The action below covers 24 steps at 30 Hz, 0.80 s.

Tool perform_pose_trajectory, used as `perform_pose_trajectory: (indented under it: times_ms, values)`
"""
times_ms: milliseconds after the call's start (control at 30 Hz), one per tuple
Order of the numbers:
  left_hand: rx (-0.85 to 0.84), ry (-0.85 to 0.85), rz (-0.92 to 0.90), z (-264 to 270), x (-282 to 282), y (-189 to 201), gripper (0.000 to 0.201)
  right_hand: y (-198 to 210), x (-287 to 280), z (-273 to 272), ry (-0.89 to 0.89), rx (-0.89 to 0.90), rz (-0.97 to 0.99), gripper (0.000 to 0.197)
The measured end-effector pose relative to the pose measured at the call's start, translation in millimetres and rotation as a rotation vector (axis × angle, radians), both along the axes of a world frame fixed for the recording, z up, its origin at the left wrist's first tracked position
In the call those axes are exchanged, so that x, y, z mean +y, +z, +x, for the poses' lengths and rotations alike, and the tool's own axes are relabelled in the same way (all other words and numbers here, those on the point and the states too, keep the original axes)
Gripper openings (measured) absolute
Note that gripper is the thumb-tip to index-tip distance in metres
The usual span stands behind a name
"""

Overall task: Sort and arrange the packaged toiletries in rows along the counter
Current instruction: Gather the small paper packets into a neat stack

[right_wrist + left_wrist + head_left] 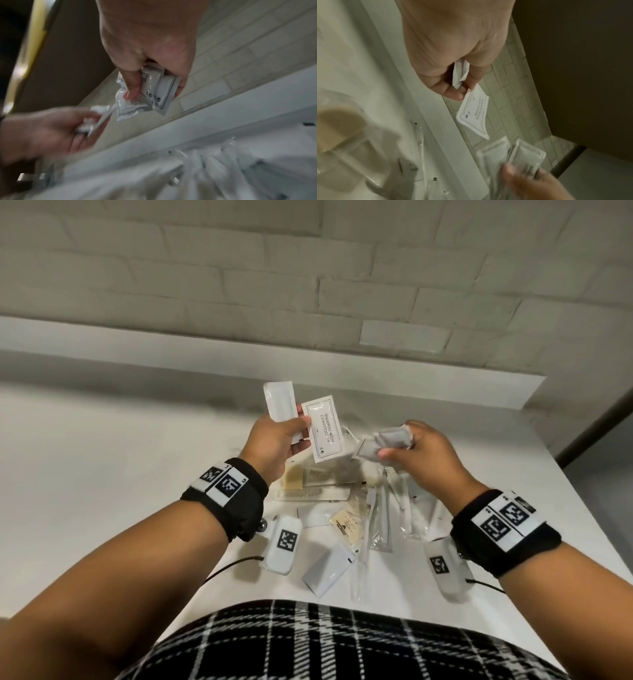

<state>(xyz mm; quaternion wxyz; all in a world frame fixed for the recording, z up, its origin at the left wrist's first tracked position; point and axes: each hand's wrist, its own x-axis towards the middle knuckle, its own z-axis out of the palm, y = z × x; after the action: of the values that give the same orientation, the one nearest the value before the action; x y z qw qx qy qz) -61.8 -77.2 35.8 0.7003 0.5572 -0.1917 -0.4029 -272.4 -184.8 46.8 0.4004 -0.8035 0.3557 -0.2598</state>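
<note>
Shirt: plaid cloth [308,645] fills the near edge, below both forearms.
Pile: wrapped combs [313,486], a white tube [327,570] and toothbrushes [380,518] lie loose on the counter [102,474] beneath and between the hands, unsorted.
Left hand: the left hand [274,443] is raised over the pile, its fingers and thumb curled round a shampoo sachet [323,428] and a long white packet [281,402] behind it.
Right hand: the right hand [424,450] is also raised, just right of the left, clenched on a bunch of small sachets [387,441]; the right wrist view shows several crumpled together.
Stage: probably still gathering like with like; no row shows on the counter yet.
Risk: the bunch in the right hand looks overfull, so a sachet may slip out and fall back into the pile.
Risk: the left grip holds two unlike items, so setting one down may drag the other along.
Risk: clear wrappers below overlap, so lifting one may shift its neighbours.
</note>
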Motion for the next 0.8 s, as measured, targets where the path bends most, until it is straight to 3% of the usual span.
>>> perform_pose_trajectory:
  times_ms: [67, 167, 367, 467, 567, 633, 700, 800]
  values:
    - [-0.084, -0.033, 0.037, -1, -1, 0, 0.021, 11, -1, 0, -0.026, -0.180, 0.215, 0.017]
    - [-0.192, -0.111, 0.044, -11, -5, 3, 0.024, 21, -2, 10, 0.011, -0.286, 0.359, 0.018]
    - [-0.048, -0.198, -0.167, -41, -16, 12, 0.028, 7, 15, 50, -0.002, -0.474, 0.606, 0.042]
    - [-0.077, -0.200, -0.048, -37, -14, 10, 0.035, 1, 14, 51, -0.020, -0.438, 0.693, 0.055]
    - [0.014, -0.150, 0.099, -19, -15, 0, 0.059, -3, 5, 42, -0.057, -0.445, 0.746, 0.032]
    - [0.033, -0.137, 0.112, -12, -13, -5, 0.040, -3, -2, 35, -0.117, -0.501, 0.822, 0.026]
    - [-0.064, -0.182, 0.120, -11, -11, -12, 0.020, -3, -7, 29, -0.135, -0.526, 0.871, 0.020]
    - [-0.110, -0.199, 0.109, -13, -11, -19, 0.027, -7, -12, 22, -0.114, -0.491, 0.871, 0.028]
